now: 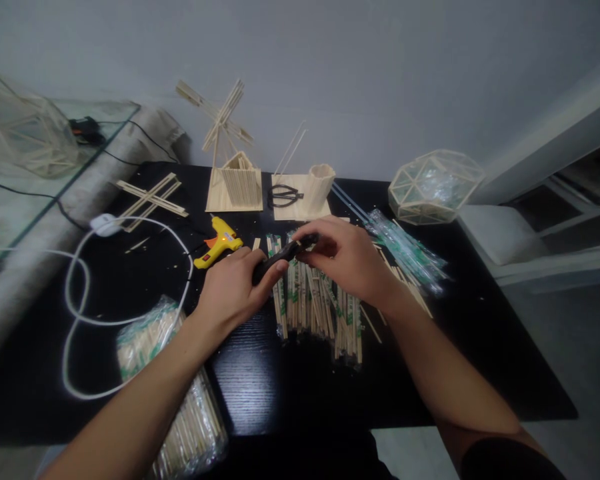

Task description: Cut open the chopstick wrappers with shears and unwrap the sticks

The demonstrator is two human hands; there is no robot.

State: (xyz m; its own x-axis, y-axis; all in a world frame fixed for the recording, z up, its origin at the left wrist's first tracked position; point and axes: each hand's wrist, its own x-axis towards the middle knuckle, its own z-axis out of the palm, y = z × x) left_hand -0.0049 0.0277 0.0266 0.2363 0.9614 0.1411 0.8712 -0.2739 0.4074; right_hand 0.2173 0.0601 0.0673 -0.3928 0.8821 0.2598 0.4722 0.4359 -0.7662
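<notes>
My left hand (235,290) is closed round the handle end of a dark, elongated tool (280,255), held over the middle of the black table (430,373). My right hand (345,257) pinches the tool's far end with thumb and fingers. What the tool is I cannot make out. Right beneath both hands lies a row of wrapped wooden chopsticks (320,303).
A yellow glue gun (219,245) with a white cord (77,313) lies to the left. A bag of chopsticks (180,407) sits near the front edge. At the back stand a stick windmill (230,167), black scissors (284,195), a stick cup (321,187) and a geodesic frame (435,185).
</notes>
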